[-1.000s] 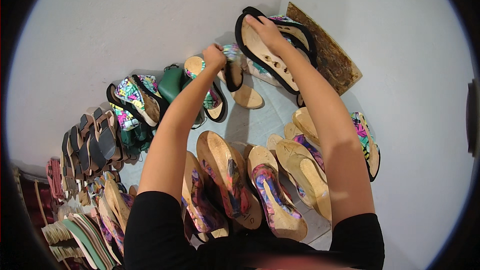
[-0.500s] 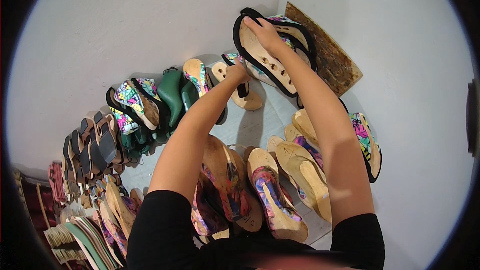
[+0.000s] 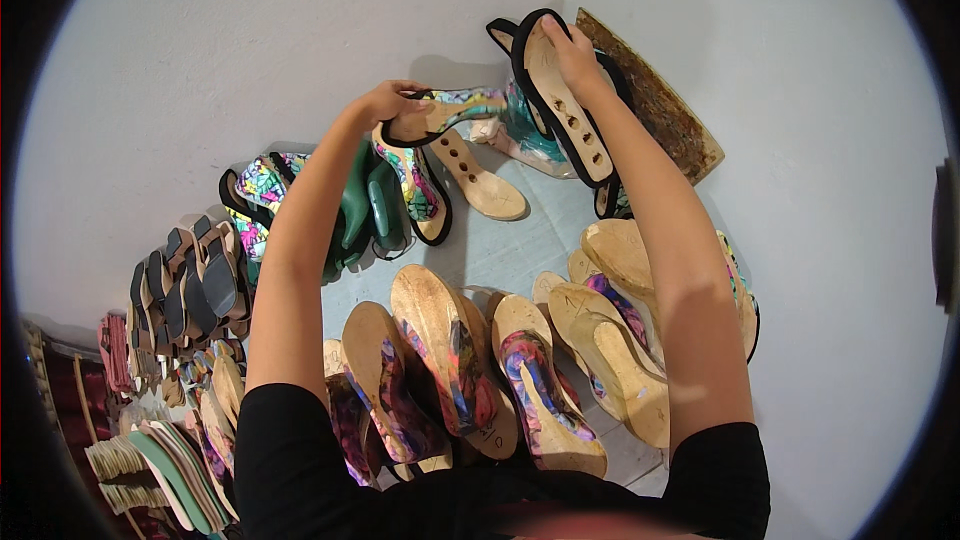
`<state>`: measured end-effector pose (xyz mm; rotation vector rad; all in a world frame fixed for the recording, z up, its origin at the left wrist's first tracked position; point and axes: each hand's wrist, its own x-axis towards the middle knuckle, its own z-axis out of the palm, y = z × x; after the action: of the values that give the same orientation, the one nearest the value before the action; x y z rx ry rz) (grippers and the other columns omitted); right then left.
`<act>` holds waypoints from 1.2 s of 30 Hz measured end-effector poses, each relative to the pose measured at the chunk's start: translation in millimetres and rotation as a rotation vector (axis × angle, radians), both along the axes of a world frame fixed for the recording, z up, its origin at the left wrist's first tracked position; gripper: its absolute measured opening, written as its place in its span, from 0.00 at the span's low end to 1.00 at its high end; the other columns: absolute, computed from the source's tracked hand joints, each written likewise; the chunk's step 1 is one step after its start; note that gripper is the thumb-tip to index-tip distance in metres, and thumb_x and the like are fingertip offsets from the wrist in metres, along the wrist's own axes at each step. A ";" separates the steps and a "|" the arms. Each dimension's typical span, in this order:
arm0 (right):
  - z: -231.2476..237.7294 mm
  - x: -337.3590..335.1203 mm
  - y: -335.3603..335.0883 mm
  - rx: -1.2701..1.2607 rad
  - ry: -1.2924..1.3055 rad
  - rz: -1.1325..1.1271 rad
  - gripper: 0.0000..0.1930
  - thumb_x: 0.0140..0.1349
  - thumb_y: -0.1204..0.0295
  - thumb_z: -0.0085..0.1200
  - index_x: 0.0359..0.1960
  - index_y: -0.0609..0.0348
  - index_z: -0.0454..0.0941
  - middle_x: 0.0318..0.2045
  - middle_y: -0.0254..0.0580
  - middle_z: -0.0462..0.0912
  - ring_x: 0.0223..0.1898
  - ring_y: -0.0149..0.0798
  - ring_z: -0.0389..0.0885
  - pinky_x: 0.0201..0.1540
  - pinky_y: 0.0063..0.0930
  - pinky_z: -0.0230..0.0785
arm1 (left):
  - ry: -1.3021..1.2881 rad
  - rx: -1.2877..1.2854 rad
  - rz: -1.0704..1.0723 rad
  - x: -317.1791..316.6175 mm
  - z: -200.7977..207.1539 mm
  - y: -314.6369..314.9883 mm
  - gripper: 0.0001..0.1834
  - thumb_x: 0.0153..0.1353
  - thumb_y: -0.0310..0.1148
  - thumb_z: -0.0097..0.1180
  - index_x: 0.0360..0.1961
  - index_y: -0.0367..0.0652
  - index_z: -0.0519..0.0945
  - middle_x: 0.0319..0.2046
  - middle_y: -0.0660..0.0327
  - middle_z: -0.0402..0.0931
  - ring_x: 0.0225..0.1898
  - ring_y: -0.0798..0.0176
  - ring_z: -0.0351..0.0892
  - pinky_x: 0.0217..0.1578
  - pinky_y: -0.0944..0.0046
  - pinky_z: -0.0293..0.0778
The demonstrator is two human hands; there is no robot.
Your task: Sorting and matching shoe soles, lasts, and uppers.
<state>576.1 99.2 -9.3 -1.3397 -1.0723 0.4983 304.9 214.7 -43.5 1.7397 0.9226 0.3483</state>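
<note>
My left hand (image 3: 390, 102) grips a wedge shoe sole (image 3: 432, 122) with a bright multicoloured patterned side and a black rim, tilted on its side above the floor. In my right hand (image 3: 578, 58) is a tan sole (image 3: 548, 75) edged in black, with several holes along it. Its lower end points toward the floor, and the fingers behind it are hidden. Below and between the hands lies a bare tan sole (image 3: 492, 195) with holes. A patterned wedge (image 3: 415, 175) with a black rim stands just below my left hand. Clear plastic wrapping (image 3: 535, 152) lies beside the held sole.
A rough brown board (image 3: 665, 105) leans in the wall corner. Green shoe lasts (image 3: 383, 205) and dark-soled sandals (image 3: 215, 270) line the left wall. Purple-patterned wedges (image 3: 460, 365) stand close to me, with plain tan wedges (image 3: 600, 330) at their right.
My left hand has moved left and up, lifting the patterned wedge sole away from the bare sole. My right hand has shifted slightly right with its black-edged sole, which is now more upright.
</note>
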 end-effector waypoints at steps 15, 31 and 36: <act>-20.1 -12.6 14.3 -0.089 -0.069 0.098 0.35 0.51 0.45 0.47 0.45 0.69 0.70 0.42 0.56 0.74 0.47 0.45 0.71 0.50 0.31 0.59 | 0.743 0.453 -0.658 77.7 -31.2 23.4 0.20 0.51 0.29 0.51 0.48 0.56 0.74 0.46 0.58 0.73 0.47 0.60 0.70 0.47 0.64 0.67; -28.0 -21.4 25.9 -0.034 -0.114 0.053 0.26 0.57 0.51 0.46 0.41 0.65 0.72 0.36 0.39 0.75 0.40 0.30 0.69 0.46 0.22 0.58 | 0.533 1.349 -0.767 57.4 -85.9 -28.9 0.26 0.37 0.31 0.63 0.42 0.55 0.70 0.41 0.65 0.68 0.51 0.64 0.66 0.57 0.52 0.55; -20.7 -20.6 19.2 -0.075 -0.088 0.118 0.42 0.49 0.43 0.48 0.50 0.76 0.63 0.49 0.64 0.67 0.54 0.49 0.65 0.55 0.32 0.55 | 0.575 1.474 -0.814 56.8 -77.9 -33.0 0.20 0.42 0.33 0.58 0.40 0.55 0.70 0.39 0.65 0.70 0.46 0.64 0.71 0.58 0.53 0.53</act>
<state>555.5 118.4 -30.0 -1.3794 -1.2207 0.5757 361.7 181.7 -121.4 3.4928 0.0910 -0.1189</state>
